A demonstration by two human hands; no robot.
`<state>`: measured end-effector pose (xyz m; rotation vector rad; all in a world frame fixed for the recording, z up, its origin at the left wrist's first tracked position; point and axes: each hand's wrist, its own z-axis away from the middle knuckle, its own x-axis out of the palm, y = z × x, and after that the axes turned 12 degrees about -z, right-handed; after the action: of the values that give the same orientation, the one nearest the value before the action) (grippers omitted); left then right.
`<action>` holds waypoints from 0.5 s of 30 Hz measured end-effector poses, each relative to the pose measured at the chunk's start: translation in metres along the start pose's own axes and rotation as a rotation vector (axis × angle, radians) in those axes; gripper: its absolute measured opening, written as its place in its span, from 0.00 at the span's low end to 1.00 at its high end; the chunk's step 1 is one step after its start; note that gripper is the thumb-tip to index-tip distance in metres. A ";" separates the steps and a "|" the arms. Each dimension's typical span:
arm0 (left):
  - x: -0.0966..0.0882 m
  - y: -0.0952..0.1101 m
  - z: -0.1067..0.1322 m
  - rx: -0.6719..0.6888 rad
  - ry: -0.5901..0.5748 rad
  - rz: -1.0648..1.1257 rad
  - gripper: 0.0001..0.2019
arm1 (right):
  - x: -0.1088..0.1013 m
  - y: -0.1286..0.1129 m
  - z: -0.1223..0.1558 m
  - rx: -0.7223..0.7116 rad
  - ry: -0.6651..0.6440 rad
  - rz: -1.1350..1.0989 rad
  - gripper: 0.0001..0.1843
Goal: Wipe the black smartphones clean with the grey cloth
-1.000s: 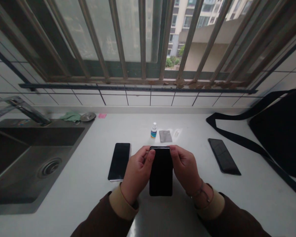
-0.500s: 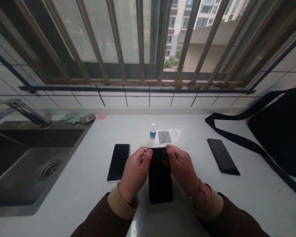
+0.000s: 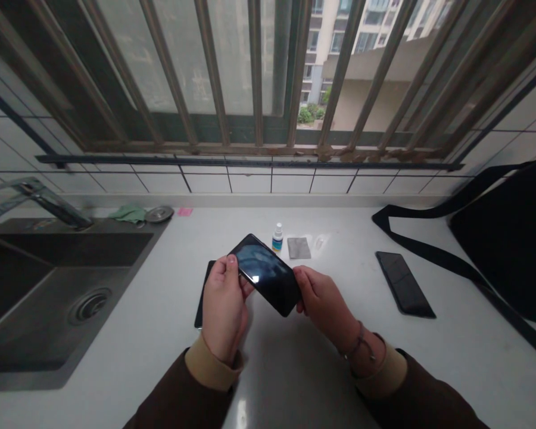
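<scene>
A black smartphone (image 3: 268, 275) is held above the counter, turned slantwise, with light reflecting on its glossy screen. My left hand (image 3: 226, 301) is closed on its left end, thumb on the front edge. At the lower right end, my right hand (image 3: 324, 298) pinches the edge. Partly hidden behind my left hand, a second dark phone (image 3: 202, 307) lies on the counter. Just beyond the held phone stand a small white bottle (image 3: 277, 238) with a blue and yellow label and, beside it, a flat grey cloth (image 3: 299, 248).
Another dark phone (image 3: 405, 285) lies to the right, near a black bag (image 3: 509, 238) and its strap. On the left are a steel sink (image 3: 129, 286), a faucet (image 3: 58, 205), a green cloth (image 3: 128, 214) and a round metal strainer (image 3: 159, 214). A barred window rises behind the white counter (image 3: 339, 381).
The phone has gone from upright to slanting, its upper end swung left and its lower end raised to the right. My hands have shifted from its top corners to opposite ends.
</scene>
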<state>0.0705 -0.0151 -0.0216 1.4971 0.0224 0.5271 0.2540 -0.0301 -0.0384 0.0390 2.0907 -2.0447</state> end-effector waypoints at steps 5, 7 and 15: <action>-0.001 0.002 -0.002 0.041 0.004 0.053 0.15 | 0.001 -0.001 -0.001 0.139 -0.190 -0.271 0.23; -0.002 0.003 -0.003 0.041 0.006 0.048 0.16 | 0.003 -0.003 0.000 0.157 -0.256 -0.347 0.30; -0.002 0.004 -0.002 0.000 0.009 -0.039 0.18 | -0.002 -0.007 0.000 0.108 -0.314 -0.220 0.24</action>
<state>0.0667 -0.0136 -0.0190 1.4914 0.0587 0.5023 0.2553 -0.0302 -0.0314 -0.4836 1.8599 -2.1179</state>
